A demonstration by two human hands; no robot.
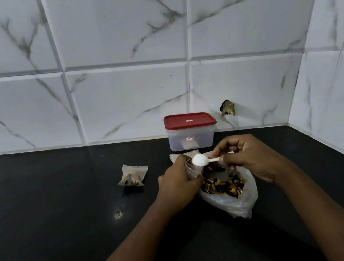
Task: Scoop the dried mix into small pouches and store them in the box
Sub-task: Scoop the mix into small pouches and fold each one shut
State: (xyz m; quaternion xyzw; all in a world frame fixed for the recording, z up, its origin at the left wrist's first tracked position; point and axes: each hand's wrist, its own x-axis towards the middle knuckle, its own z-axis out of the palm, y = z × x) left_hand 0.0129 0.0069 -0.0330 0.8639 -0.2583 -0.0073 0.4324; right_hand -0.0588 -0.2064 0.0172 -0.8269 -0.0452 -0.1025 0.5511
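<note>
A clear plastic bag (239, 203) lies open on the black counter, holding the dried brown and yellow mix (222, 184). My left hand (178, 182) grips a small translucent pouch (192, 171) at the bag's left edge. My right hand (246, 155) pinches the handle of a white plastic spoon (200, 160), whose bowl is turned over just above the pouch mouth. A filled pouch (132, 175) sits on the counter to the left. The clear box with a red lid (191, 130) stands shut against the wall behind my hands.
A stack of empty pouches (176, 157) peeks out behind my left hand. The black counter (54, 205) meets a marble-tiled wall at the back and on the right. A broken hole in the tile (227, 108) is right of the box.
</note>
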